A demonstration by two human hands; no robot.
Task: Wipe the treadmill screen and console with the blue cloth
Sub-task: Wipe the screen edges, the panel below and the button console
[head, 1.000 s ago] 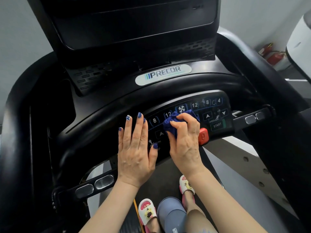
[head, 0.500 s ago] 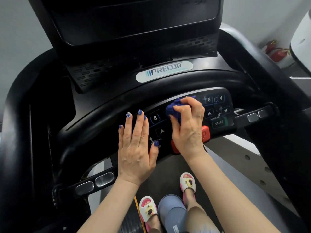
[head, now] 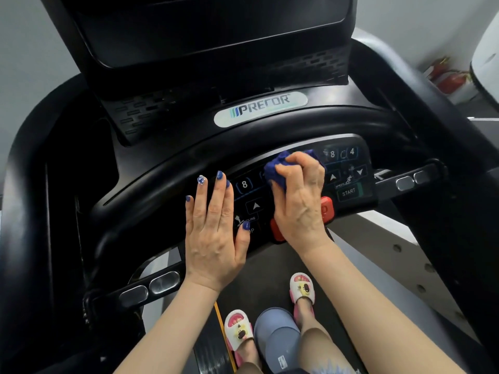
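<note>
My right hand (head: pixel 299 201) is closed around the bunched blue cloth (head: pixel 275 171) and presses it on the middle of the black button console (head: pixel 348 171), above the red stop button (head: pixel 326 209). My left hand (head: pixel 213 233) lies flat with fingers spread on the console's left part, holding nothing. The dark treadmill screen (head: pixel 210 25) stands above, beyond the curved black handlebar (head: pixel 189 163).
A PRECOR badge (head: pixel 260 109) sits below the screen. Side handles with metal grip sensors stick out at the left (head: pixel 149 287) and right (head: pixel 410 180). My feet in slippers (head: pixel 239 329) stand on the belt. Red fire extinguishers (head: pixel 448 76) lie by the far wall.
My right hand has slid the cloth up and a little to the right across the console buttons. My left hand has stayed flat in place.
</note>
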